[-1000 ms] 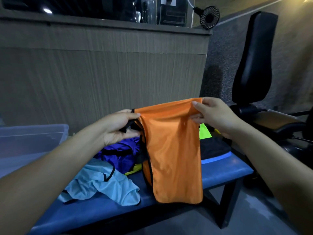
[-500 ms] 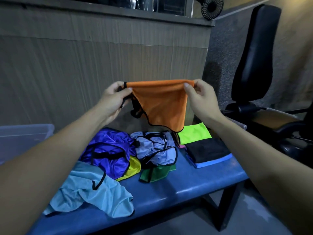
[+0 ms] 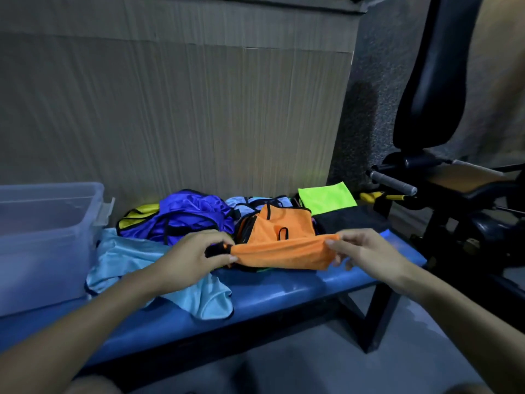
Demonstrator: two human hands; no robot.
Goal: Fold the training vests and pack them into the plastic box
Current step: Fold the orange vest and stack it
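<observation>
An orange training vest (image 3: 284, 237) with black trim lies on the pile on the blue bench (image 3: 284, 294), its near edge stretched between my hands. My left hand (image 3: 196, 257) pinches the left end of that edge and my right hand (image 3: 366, 254) pinches the right end. A clear plastic box (image 3: 45, 240) stands at the bench's left end. Loose vests lie behind and beside: purple (image 3: 193, 214), light blue (image 3: 133, 260), yellow (image 3: 139, 217) and pale blue (image 3: 250, 201).
A folded neon-green cloth (image 3: 326, 197) lies on a folded black one (image 3: 349, 220) at the bench's right end. A black padded gym machine (image 3: 431, 95) with handles stands to the right. A wood-panelled wall runs behind the bench.
My hands have brought the orange vest down from chest height onto the pile on the bench, still holding its edge at both ends. The camera has tilted down.
</observation>
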